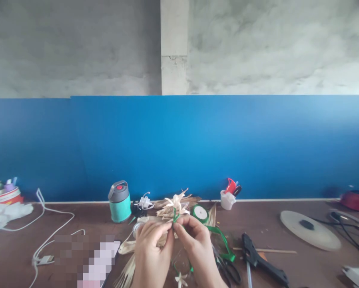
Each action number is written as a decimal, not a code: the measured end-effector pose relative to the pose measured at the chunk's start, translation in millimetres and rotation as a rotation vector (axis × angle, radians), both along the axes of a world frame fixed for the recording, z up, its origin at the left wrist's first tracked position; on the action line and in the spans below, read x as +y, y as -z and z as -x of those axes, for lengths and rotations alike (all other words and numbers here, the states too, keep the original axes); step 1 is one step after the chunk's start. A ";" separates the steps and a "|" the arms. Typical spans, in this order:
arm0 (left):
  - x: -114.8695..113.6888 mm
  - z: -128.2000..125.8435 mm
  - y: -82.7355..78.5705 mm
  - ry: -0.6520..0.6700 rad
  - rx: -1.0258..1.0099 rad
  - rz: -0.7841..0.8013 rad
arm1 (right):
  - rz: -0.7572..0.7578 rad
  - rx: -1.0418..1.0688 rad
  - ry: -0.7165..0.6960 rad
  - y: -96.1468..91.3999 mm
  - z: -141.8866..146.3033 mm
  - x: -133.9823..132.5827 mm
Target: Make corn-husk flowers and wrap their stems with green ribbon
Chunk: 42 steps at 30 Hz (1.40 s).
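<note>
My left hand point(154, 250) and my right hand point(196, 246) meet in the middle, both closed in a pinch. Between their fingertips is the green-wrapped stem of a pale corn husk flower point(176, 203); the lower stem is hidden by the fingers. Green ribbon point(176, 216) shows just above the fingertips. Behind my right hand stands a green ribbon spool point(200, 213), and a loose green ribbon point(223, 237) trails on the table to its right. Dried husk strips point(128, 246) lie beside my left hand. A smaller husk flower point(181, 279) sits below, between the wrists.
To the right lie black-handled scissors point(232, 272), a black glue gun point(262, 261), a thin stick point(280, 251) and a round translucent lid point(320, 236). A white cup with pens point(227, 199) and a teal flask point(120, 206) stand near the blue partition point(179, 148). A white cable point(56, 230) lies left.
</note>
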<state>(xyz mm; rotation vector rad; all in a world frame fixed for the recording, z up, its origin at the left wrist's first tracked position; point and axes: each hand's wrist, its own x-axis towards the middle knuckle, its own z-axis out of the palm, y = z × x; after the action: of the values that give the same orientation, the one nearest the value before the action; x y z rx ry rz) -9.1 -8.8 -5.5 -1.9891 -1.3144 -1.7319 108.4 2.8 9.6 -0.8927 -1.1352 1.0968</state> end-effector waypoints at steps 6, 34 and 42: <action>-6.2 2.7 -5.5 0.176 -0.178 0.305 | -0.093 -0.195 0.083 -0.6 -4.8 -0.7; -15.4 12.7 -17.6 0.455 -0.541 0.681 | 0.046 -0.198 -0.146 -22.9 -10.9 -24.6; -16.9 11.0 -28.5 0.445 -0.370 0.491 | 0.029 -0.360 -0.177 -24.9 -22.4 -18.3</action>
<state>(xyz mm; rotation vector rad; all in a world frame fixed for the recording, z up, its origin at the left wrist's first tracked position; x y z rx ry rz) -20.1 -25.7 23.0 -2.4613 -1.6359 -2.2344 130.8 -15.5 34.5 -1.0559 -1.5216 1.1241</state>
